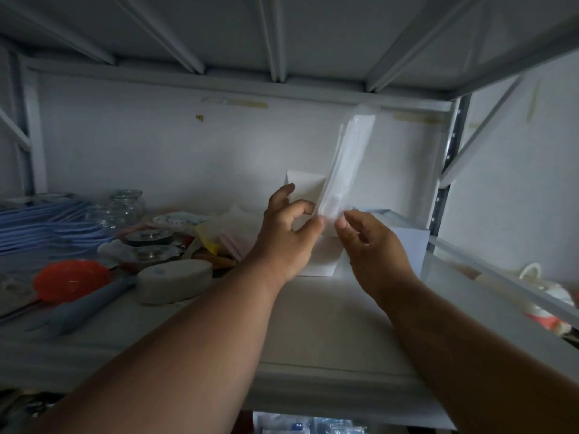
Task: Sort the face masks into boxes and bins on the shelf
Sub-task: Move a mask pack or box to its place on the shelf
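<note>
A white face mask in a clear wrapper (344,161) stands nearly upright above the shelf, seen edge-on. My left hand (288,236) pinches its lower end with thumb and forefinger. My right hand (372,245) pinches the same lower end from the right. Just behind and below my hands stands an open white box (316,258) with its flap (302,183) raised. A second pale blue box (407,242) stands to its right. A pile of blue masks (37,227) lies at the far left.
The grey metal shelf (313,324) carries glass jars (128,205), an orange strainer (72,278), a pale roll (175,280), a blue handle (84,305) and loose packets (219,236). The upper shelf (282,36) hangs close overhead. More packaged items (313,426) sit below.
</note>
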A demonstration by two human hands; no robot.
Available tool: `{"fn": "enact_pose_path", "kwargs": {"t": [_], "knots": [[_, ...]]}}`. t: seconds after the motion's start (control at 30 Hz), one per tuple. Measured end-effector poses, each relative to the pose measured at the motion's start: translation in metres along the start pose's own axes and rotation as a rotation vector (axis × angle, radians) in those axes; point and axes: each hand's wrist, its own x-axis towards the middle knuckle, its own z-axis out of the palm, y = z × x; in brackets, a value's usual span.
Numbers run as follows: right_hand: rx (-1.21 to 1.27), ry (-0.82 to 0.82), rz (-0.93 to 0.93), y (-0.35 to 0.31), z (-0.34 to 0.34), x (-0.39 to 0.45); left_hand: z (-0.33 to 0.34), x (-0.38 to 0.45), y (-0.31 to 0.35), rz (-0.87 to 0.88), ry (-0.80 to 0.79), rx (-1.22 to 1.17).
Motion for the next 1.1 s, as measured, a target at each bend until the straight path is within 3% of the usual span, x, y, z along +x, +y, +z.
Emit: {"fn": "enact_pose_path", "kwargs": {"t": [0.17,0.33,0.57,0.83,0.97,1.1], "knots": [[-0.037,0.042,0.029,-0.002,-0.002,0.002,0.001,-0.002,0.004,0.082,-0.001,-0.023],[0.106,0.104,0.041,-0.001,-0.003,0.003,0.002,0.002,0.002,0.195,0.007,-0.022],[0.159,0.073,0.007,0.002,-0.003,0.002,-0.001,-0.005,0.009,0.117,-0.013,-0.026],[0.158,0.215,0.084,-0.01,-0.006,-0.002,-0.003,-0.013,0.013,0.122,0.013,0.068],[0.128,0.119,0.158,-0.024,-0.01,-0.018,-0.01,-0.022,0.019,0.023,0.007,0.142],[0.164,0.0,0.225,-0.032,-0.02,-0.046,-0.028,-0.044,0.023,-0.066,-0.131,0.163]]}}
